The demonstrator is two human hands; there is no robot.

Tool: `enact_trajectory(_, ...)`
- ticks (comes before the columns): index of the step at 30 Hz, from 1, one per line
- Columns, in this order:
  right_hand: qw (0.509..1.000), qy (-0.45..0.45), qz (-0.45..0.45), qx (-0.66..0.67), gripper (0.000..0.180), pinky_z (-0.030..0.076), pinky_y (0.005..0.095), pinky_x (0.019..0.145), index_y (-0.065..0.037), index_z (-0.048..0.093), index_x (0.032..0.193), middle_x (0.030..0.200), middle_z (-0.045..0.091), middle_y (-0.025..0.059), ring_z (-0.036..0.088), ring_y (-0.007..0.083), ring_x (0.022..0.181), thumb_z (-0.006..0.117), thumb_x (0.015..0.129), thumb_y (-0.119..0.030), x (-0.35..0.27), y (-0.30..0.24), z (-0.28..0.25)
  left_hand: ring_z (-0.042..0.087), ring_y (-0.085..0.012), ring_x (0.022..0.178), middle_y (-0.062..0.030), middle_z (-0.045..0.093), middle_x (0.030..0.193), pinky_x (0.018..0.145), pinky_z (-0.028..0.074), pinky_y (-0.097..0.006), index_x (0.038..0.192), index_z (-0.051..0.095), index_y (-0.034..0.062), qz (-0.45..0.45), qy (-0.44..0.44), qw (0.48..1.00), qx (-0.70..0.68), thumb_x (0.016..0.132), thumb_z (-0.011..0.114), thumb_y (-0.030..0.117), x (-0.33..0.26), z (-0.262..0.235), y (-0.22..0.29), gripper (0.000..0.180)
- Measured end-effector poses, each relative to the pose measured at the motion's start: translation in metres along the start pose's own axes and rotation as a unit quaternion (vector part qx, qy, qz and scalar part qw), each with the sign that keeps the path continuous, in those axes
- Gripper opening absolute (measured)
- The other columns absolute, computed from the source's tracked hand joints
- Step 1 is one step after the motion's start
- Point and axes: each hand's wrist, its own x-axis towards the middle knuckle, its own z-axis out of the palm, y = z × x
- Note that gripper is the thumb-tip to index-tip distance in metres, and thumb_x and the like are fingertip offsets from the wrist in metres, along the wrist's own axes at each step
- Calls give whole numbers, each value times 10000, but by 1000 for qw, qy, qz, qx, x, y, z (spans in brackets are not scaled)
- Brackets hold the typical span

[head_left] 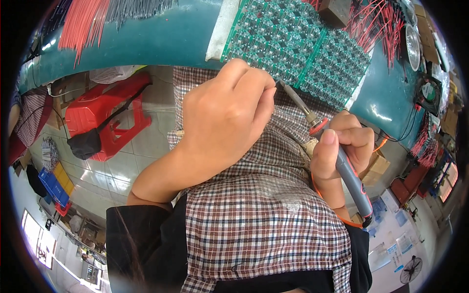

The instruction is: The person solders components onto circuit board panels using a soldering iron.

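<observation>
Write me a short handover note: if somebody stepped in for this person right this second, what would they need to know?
Left hand: closed in a loose fist at the near edge of the green circuit board panel; whether it pinches anything I cannot tell.
Right hand: fingers wrapped around a soldering iron, its tip pointing at the panel's near edge beside the left hand.
Things: the panel lies on the teal bench; red wires lie at the bench's far left and more at the far right. A checked cloth covers the lap.
Done and left: which joints are soldered cannot be read from here.
</observation>
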Motion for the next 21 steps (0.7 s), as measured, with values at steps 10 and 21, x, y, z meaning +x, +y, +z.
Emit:
enact_trajectory(10,1000,16,6,-6,261,305,243,465,-47,374,811,605,457,45,390,100,505,631,783,-9,0,-4,-3,483,-71,479,-3,571,718,399,353,-212,805,631,79,0,7,1000,-5,744,709,36,2,-3,3,108)
enact_trajectory(21,999,2,40,-9,263,340,226,479,-53,376,818,623,488,50,426,96,521,634,789,-8,5,-7,-2,566,-195,528,-27,530,724,454,442,-298,779,577,108,4,7,1000,16,735,681,94,2,5,1,114)
